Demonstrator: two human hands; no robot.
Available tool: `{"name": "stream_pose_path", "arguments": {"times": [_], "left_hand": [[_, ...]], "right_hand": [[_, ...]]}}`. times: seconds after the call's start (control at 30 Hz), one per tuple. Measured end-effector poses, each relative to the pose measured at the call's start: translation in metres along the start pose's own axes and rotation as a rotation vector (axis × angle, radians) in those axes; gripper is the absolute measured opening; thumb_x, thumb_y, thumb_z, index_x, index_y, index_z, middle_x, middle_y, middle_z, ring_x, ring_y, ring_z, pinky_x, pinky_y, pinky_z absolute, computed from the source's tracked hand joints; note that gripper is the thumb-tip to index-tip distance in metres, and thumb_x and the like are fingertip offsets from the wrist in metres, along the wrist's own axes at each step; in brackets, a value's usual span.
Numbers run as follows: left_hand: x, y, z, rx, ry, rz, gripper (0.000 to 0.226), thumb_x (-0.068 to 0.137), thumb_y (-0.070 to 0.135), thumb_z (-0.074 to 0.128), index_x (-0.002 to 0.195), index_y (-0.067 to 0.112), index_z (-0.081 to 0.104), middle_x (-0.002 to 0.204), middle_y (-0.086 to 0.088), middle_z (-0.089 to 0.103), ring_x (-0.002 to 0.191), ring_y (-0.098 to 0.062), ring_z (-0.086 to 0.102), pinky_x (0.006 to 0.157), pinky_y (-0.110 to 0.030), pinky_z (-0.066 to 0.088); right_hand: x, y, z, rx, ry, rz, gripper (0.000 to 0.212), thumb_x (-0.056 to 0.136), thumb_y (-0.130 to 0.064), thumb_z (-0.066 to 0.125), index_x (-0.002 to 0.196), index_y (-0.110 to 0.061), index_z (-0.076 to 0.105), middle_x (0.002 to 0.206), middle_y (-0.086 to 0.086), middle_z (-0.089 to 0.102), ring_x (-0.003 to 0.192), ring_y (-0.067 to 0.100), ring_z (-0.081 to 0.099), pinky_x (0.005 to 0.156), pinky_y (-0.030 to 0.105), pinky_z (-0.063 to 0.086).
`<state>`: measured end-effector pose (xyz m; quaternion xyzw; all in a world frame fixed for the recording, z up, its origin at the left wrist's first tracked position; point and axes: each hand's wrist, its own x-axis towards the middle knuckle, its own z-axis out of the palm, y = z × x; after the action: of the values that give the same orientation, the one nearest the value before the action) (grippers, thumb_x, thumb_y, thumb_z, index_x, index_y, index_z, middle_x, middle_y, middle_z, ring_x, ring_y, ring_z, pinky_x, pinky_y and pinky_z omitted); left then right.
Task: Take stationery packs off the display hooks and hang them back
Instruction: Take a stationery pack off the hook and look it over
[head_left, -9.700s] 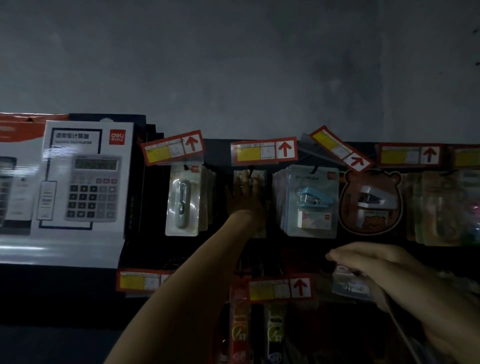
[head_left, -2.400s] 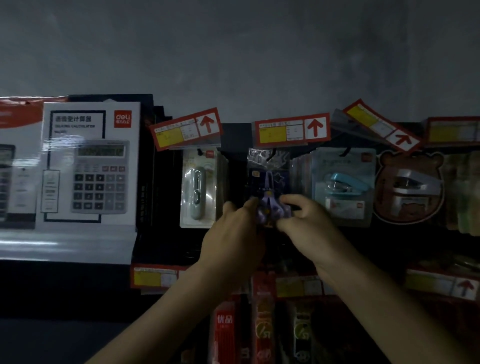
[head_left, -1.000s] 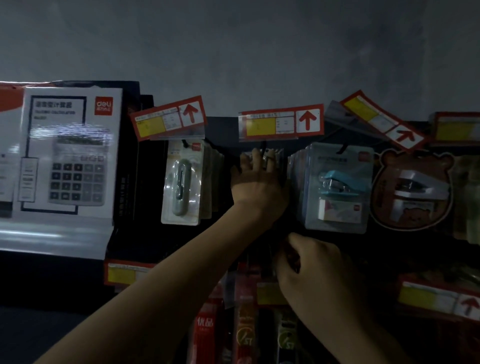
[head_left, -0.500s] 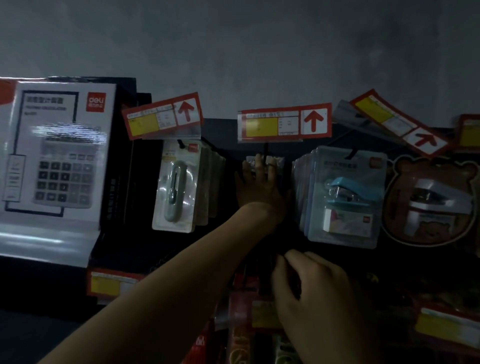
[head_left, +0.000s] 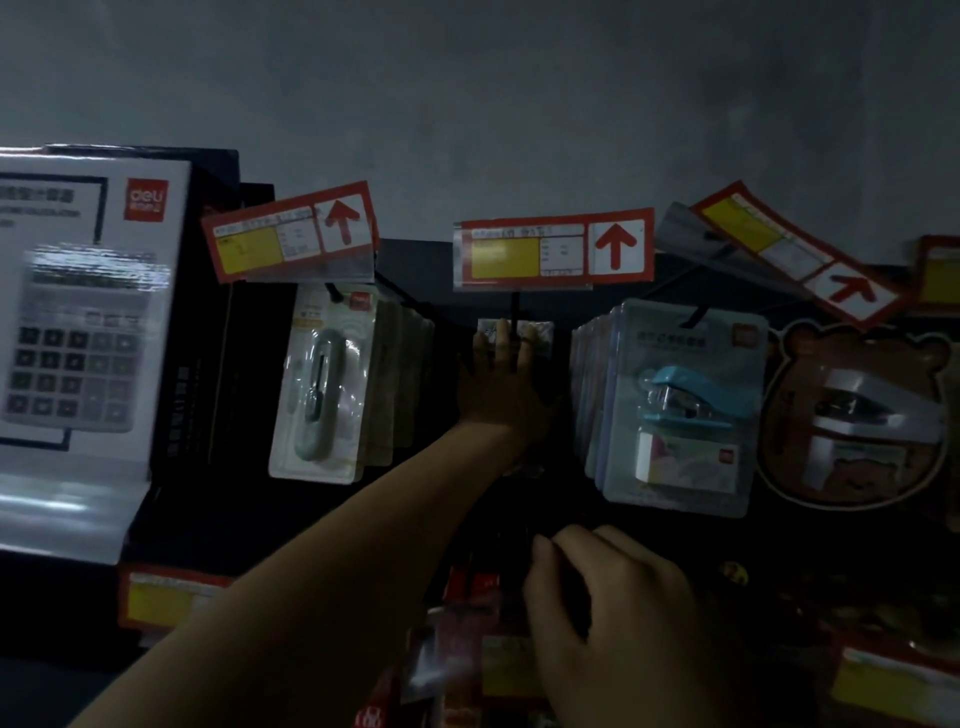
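1. A white calculator box (head_left: 88, 332) stands at the far left of the dark display, its picture blurred
2. A red left tag (head_left: 291, 231) with a yellow patch and an up arrow sits tilted above a green pack (head_left: 324, 384), the front one of a row hanging on one hook
3. The left hand (head_left: 498, 400) reaches up and in from the lower left, its fingers straight and spread, pressed flat against a small pack (head_left: 540, 331). That pack hangs far back on the middle hook (head_left: 514, 306), and only its pale top edge shows past the fingertips
4. The hook's black rod runs down from the middle tag (head_left: 553, 249) and crosses between the fingers
5. The right hand (head_left: 597, 597) is lower, in front of the dark row below, its fingers curled. I cannot tell whether it holds anything, the spot is too dim
6. A stapler pack (head_left: 680, 410) with a blue stapler fronts a thick stack just right of the left hand, apart from it
7. A tilted tag (head_left: 779, 249) slants down to the right above it
8. A brown bear pack (head_left: 857, 415) hangs at the far right, touching the stapler pack's edge
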<state>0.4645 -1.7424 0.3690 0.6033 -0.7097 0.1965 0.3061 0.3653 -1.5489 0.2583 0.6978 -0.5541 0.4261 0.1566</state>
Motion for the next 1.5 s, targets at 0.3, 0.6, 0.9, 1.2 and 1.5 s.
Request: {"name": "stream_pose_path", "arguments": {"times": [0.3,0.6,0.9,1.2,1.5], "left_hand": [[-0.003,0.002,-0.002,0.018,0.029,0.0,0.087,0.101,0.069,0.034,0.165,0.029,-0.008,0.171,-0.008,-0.019,0.156,-0.038,-0.019,0.127,-0.058,-0.003],[-0.008,0.006,-0.006,-0.002,-0.084,-0.042,0.087,0.101,0.07,0.033,0.164,0.03,-0.01,0.17,-0.008,-0.025,0.155,-0.039,-0.021,0.126,-0.06,-0.002],[-0.021,0.004,-0.017,0.039,-0.071,-0.005,0.094,0.099,0.065,0.047,0.164,0.027,-0.009,0.171,-0.009,-0.02,0.157,-0.038,-0.017,0.127,-0.058,0.002],[-0.09,-0.002,-0.06,-0.012,-0.107,0.094,0.087,0.1,0.063,0.045,0.162,0.037,-0.009,0.172,0.0,-0.012,0.158,-0.036,-0.003,0.121,-0.06,0.025],[-0.218,-0.023,-0.105,0.026,0.139,0.163,0.067,0.099,0.063,0.047,0.157,0.037,0.024,0.158,0.008,0.031,0.139,-0.018,0.044,0.104,-0.038,0.051]], "right_hand": [[-0.001,0.001,0.003,0.016,-0.019,0.019,0.056,0.071,-0.067,0.0,0.075,-0.033,0.045,0.087,-0.012,0.054,0.088,0.003,0.056,0.081,0.034,0.051],[0.0,-0.003,-0.003,0.002,-0.045,0.057,0.055,0.069,-0.066,-0.001,0.072,-0.033,0.043,0.089,-0.011,0.052,0.091,0.004,0.056,0.085,0.034,0.05],[0.003,-0.006,-0.016,0.011,-0.162,0.058,0.038,0.09,-0.064,0.023,0.082,-0.035,0.047,0.097,-0.011,0.054,0.094,0.004,0.056,0.088,0.032,0.05],[-0.003,-0.007,-0.022,0.056,-0.134,0.092,0.03,0.091,-0.058,0.037,0.069,-0.038,0.032,0.09,-0.008,0.047,0.093,0.009,0.056,0.081,0.034,0.05],[-0.018,0.002,-0.02,0.218,0.022,-0.01,0.027,0.091,-0.06,0.049,0.11,-0.041,0.057,0.105,-0.02,0.061,0.096,0.006,0.061,0.077,0.033,0.054]]}}
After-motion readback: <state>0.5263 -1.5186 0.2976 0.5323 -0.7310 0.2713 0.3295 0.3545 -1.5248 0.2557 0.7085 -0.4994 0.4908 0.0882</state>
